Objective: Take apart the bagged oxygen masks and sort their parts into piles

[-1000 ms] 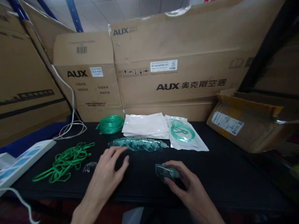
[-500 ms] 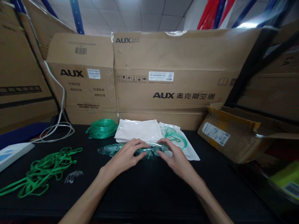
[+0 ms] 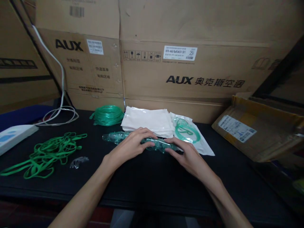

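Gripping a nested row of clear green-tinted plastic masks with the left hand, curled over its middle, and with the right hand, closed on its right end. Lying lengthwise on the black bench, just before a stack of flat white pouches and a sealed pouch of green tubing. Farther left, a tangle of green elastic straps.
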The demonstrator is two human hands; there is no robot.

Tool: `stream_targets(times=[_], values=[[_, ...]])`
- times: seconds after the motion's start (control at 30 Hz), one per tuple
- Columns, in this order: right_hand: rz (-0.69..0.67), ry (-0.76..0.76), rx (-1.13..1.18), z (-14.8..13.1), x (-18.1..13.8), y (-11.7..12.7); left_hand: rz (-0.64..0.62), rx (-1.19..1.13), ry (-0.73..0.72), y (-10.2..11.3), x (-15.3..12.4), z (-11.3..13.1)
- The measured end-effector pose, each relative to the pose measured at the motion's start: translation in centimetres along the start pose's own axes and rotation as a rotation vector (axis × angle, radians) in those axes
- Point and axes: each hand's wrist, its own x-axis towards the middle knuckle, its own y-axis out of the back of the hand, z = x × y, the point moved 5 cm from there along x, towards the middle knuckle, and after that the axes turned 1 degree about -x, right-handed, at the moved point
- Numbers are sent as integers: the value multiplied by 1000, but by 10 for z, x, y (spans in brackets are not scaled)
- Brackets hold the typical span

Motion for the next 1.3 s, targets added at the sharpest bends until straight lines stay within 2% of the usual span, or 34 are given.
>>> stream_targets(times=[0.3,0.4,0.47,0.53,0.6,0.7,0.87,0.93,1.03,1.2,1.3], values=[[63,10,-53,-11,-1,-13,12,66,18,3,-1,-2],[181,-13,-111,-7,-6,7,24,97,14,5,-2,0],[313,-80,-210,7,-15,33,41,117,2,6,-2,3],[355,-136,-284,29,-26,55,80,139,-20,10,-2,8],[300,-152,-339,52,-36,67,143,157,-48,15,-3,12],[165,-158,-396,79,-51,68,236,172,-107,22,-6,20],[83,-169,-476,87,-74,64,308,145,-244,22,-5,47],[77,-159,-507,80,-82,66,272,117,-300,12,0,65],[66,-133,-549,69,-93,72,171,63,-346,-15,10,94],[77,-65,-574,51,-108,81,10,-7,-280,-74,20,120],[101,-38,-553,42,-110,87,-33,-50,-225,-98,18,130]])
